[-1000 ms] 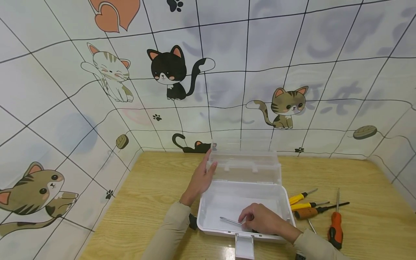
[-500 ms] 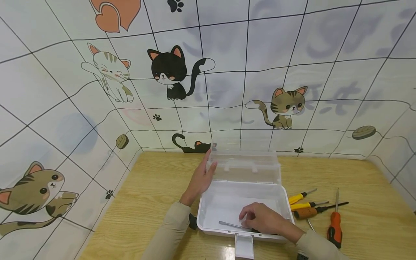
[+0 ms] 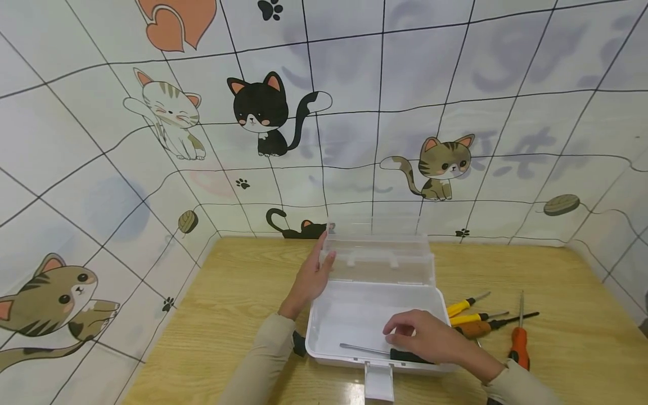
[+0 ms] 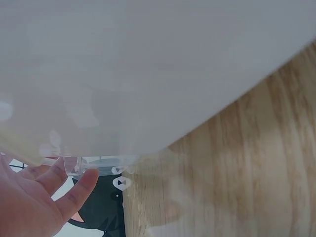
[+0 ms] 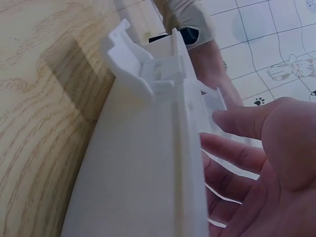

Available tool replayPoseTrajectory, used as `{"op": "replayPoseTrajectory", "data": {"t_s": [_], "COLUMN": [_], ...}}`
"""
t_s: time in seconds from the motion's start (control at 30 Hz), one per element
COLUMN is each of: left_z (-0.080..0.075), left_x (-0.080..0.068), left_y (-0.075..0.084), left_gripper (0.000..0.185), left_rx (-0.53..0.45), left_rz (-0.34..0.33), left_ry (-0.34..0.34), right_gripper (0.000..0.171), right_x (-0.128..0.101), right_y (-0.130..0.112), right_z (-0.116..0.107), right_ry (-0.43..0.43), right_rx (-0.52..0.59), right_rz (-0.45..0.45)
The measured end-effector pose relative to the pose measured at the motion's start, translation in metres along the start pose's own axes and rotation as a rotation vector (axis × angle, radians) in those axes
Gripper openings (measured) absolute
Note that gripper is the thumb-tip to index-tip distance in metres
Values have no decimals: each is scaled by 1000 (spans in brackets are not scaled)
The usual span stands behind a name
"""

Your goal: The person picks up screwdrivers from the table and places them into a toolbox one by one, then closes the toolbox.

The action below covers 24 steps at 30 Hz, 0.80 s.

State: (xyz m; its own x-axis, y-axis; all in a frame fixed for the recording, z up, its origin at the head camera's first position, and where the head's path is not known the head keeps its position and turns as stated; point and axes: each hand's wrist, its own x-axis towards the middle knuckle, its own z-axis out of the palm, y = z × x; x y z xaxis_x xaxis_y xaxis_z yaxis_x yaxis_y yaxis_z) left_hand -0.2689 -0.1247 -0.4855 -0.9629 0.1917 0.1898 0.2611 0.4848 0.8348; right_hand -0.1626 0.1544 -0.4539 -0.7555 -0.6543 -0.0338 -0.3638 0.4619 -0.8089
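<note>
A white plastic toolbox point(image 3: 349, 315) stands on the table, its clear lid point(image 3: 379, 269) raised at the back. My left hand point(image 3: 309, 281) holds the lid's left edge, thumb in front and fingers behind. In the left wrist view, that hand point(image 4: 34, 207) is at the see-through edge. Along the toolbox's front wall lies a screwdriver point(image 3: 404, 355) with a black handle and a thin metal shaft pointing left. Above its handle is my right hand point(image 3: 427, 336), fingers loosely bent with nothing between them. The right wrist view has this hand point(image 5: 276, 158) over the white front wall point(image 5: 143, 168).
Right of the toolbox lie two yellow-handled screwdrivers point(image 3: 468, 319), a wooden-handled one point(image 3: 473, 329) and an orange-and-black one point(image 3: 519, 340). The front latch point(image 3: 378, 382) hangs down toward the table's near side. A cat-printed wall point(image 3: 354, 140) rises behind the table point(image 3: 253, 270).
My right hand has let go of the screwdriver, which now lies on the toolbox floor by the front wall. The hand has moved up and right. The left hand stays on the lid.
</note>
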Motion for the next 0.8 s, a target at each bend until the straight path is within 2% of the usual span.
{"op": "replayPoseTrajectory", "data": {"t_s": [0.2,0.4,0.67,0.8], "left_z": [2,2,4,4], "left_x": [4,7,9,10], "left_y": [-2,-1,-2,-2], "left_gripper": [65,66,66,66], "left_rx": [8,-4,-14,-14], "left_rz": [-10,-24,-33,-33], "left_ry": [-2,-7,-8,-7], "right_gripper": [19,20,22,23], "right_x": [-16,-33,-57,-68], "right_y": [2,2,14,24], "right_z": [-17,-38,-57,-64], "right_ry": [63,129,223,288], "right_rx": [28,42,14,-65], "right_rz": [15,92,168,236]}}
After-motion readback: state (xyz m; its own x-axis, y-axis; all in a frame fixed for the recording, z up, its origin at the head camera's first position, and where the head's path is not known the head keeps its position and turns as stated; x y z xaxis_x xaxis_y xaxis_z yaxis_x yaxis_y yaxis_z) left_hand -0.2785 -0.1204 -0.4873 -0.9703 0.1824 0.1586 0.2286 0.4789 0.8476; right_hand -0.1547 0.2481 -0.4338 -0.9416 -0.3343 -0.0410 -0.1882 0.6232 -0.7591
